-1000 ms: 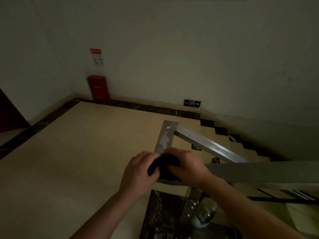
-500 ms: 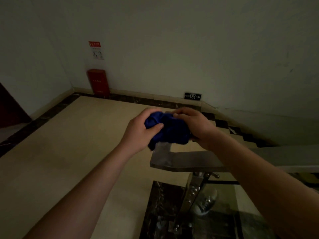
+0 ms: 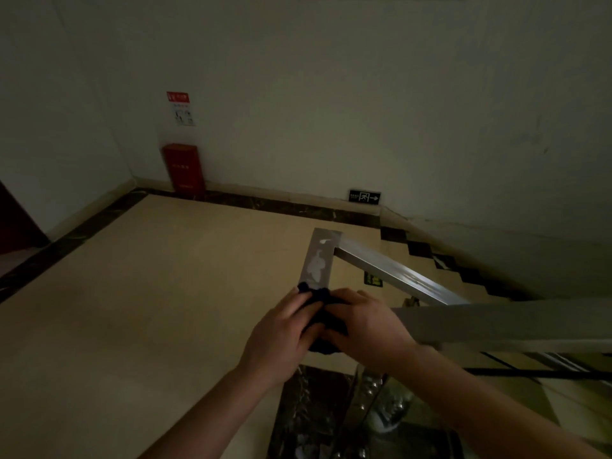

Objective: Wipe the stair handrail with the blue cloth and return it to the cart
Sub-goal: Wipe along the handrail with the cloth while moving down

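Note:
A flat stainless-steel handrail (image 3: pixel 318 260) turns a corner in front of me; one arm runs down to the right along the stairs, another runs right at my level. The dark blue cloth (image 3: pixel 326 321) is bunched on the rail's short end piece. My left hand (image 3: pixel 280 339) and my right hand (image 3: pixel 362 326) both press on the cloth and grip it from either side. Most of the cloth is hidden under my fingers. A pale smear shows on the rail just beyond the cloth. No cart is in view.
A beige tiled landing (image 3: pixel 149 293) with a dark border lies to the left. A red fire-extinguisher box (image 3: pixel 183 170) stands against the far wall, an exit sign (image 3: pixel 364 196) sits low on it. Stairs (image 3: pixel 447 263) descend at right. Glass panel and post fittings (image 3: pixel 371 392) are below the rail.
Half a second ago both hands held the cloth lifted above the rail; now they have brought it back down onto the rail's end piece, as one second ago.

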